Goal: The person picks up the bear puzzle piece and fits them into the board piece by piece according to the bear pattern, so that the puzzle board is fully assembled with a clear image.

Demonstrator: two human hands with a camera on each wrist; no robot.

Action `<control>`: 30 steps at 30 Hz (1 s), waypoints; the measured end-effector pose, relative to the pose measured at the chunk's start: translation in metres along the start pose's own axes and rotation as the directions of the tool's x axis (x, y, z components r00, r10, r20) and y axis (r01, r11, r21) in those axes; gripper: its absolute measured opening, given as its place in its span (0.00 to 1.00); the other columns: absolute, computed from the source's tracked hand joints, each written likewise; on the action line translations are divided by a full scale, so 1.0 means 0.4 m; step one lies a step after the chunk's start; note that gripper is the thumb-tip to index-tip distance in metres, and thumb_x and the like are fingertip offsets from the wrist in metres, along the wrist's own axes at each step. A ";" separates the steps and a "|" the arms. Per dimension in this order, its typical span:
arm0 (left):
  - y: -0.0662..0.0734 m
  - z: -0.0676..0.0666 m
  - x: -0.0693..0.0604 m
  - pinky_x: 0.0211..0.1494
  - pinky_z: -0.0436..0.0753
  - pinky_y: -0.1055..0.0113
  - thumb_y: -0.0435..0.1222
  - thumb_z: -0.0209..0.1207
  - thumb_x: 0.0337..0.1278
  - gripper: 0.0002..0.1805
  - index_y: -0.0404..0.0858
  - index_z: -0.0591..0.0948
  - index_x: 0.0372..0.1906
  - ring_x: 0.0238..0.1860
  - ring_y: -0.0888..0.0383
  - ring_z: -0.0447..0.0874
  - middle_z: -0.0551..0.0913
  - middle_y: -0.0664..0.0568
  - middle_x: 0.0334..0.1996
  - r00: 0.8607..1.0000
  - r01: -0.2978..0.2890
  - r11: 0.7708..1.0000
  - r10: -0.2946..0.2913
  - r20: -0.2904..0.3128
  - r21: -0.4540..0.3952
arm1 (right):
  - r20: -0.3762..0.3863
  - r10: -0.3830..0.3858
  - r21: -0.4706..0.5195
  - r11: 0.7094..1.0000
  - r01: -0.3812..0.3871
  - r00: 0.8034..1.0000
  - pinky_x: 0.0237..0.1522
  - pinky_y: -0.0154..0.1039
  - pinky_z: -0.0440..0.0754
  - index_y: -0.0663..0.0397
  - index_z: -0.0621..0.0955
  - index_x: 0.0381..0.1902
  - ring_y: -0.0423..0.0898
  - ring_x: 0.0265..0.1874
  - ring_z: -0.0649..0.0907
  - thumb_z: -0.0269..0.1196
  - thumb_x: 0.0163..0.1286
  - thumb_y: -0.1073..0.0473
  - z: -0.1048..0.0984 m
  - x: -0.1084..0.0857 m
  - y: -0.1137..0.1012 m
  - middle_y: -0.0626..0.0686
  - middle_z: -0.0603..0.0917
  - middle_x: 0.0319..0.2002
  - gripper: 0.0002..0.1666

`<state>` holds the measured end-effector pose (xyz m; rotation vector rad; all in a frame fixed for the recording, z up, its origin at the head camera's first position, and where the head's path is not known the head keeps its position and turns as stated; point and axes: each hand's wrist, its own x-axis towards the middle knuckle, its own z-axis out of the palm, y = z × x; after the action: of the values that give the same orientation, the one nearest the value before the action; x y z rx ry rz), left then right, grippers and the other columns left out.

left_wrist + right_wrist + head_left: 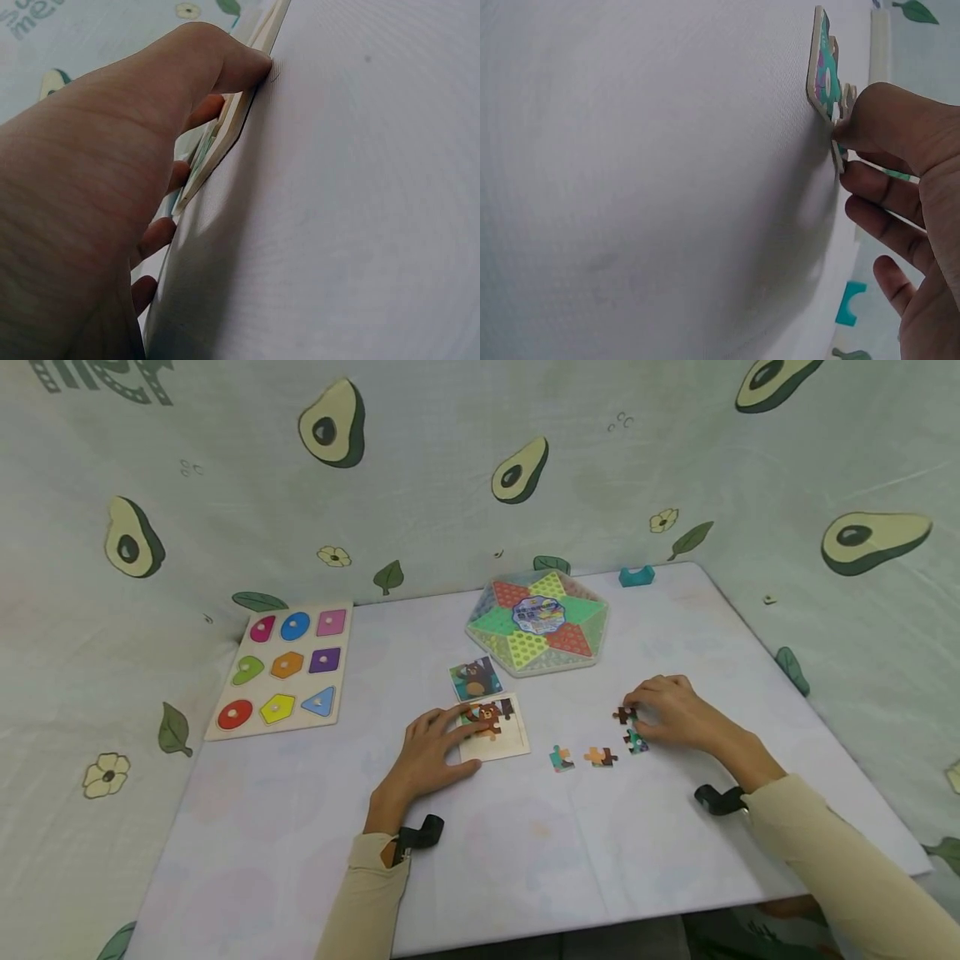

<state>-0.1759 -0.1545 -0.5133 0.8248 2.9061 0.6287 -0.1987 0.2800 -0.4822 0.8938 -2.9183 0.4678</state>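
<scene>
A wooden puzzle board lies on the table with several pieces of a brown bear picture set in it. My left hand rests over its left side, fingers spread across the board. Its thumb touches the near edge, as the left wrist view shows. To the right, my right hand pinches a small jigsaw piece by thumb and fingers, low at the tabletop. A teal jigsaw piece lies beside the thumb. Two more loose pieces, one teal and orange, one brown and orange, lie between the hands.
Behind the board is a square bear picture card. A hexagonal board-game box lies farther back. At the left is a wooden shape board with knobbed shapes. A teal plastic piece stands at the back edge, near the avocado-print cloth.
</scene>
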 end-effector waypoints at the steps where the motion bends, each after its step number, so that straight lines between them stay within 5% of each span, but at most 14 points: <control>1: 0.000 0.000 0.001 0.70 0.53 0.38 0.57 0.63 0.60 0.34 0.60 0.72 0.72 0.72 0.41 0.54 0.55 0.54 0.78 1.000 -0.002 1.000 0.002 0.002 0.000 | 0.000 0.003 -0.006 1.000 -0.003 1.000 0.53 0.61 0.64 0.55 0.86 0.44 0.55 0.49 0.79 0.71 0.57 0.62 0.000 0.000 0.000 0.53 0.85 0.45 0.16; 12: 0.001 -0.001 0.001 0.70 0.52 0.38 0.57 0.63 0.60 0.34 0.60 0.72 0.72 0.73 0.41 0.53 0.56 0.54 0.78 1.000 0.006 1.000 -0.007 0.009 0.011 | -0.092 -0.064 -0.001 0.998 0.064 0.994 0.52 0.60 0.66 0.56 0.87 0.41 0.55 0.47 0.80 0.72 0.54 0.63 -0.019 0.015 -0.020 0.53 0.85 0.42 0.15; 30: 0.001 0.001 0.000 0.70 0.53 0.38 0.57 0.63 0.60 0.34 0.60 0.72 0.72 0.72 0.42 0.55 0.55 0.55 0.78 1.000 -0.004 1.000 0.004 -0.003 0.009 | -0.090 -0.102 0.021 0.994 0.105 0.991 0.53 0.59 0.66 0.54 0.86 0.41 0.53 0.46 0.80 0.69 0.54 0.64 -0.036 0.063 -0.066 0.51 0.85 0.42 0.14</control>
<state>-0.1756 -0.1541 -0.5136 0.8311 2.9132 0.6175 -0.2055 0.2502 -0.4578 0.9947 -2.7760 0.5242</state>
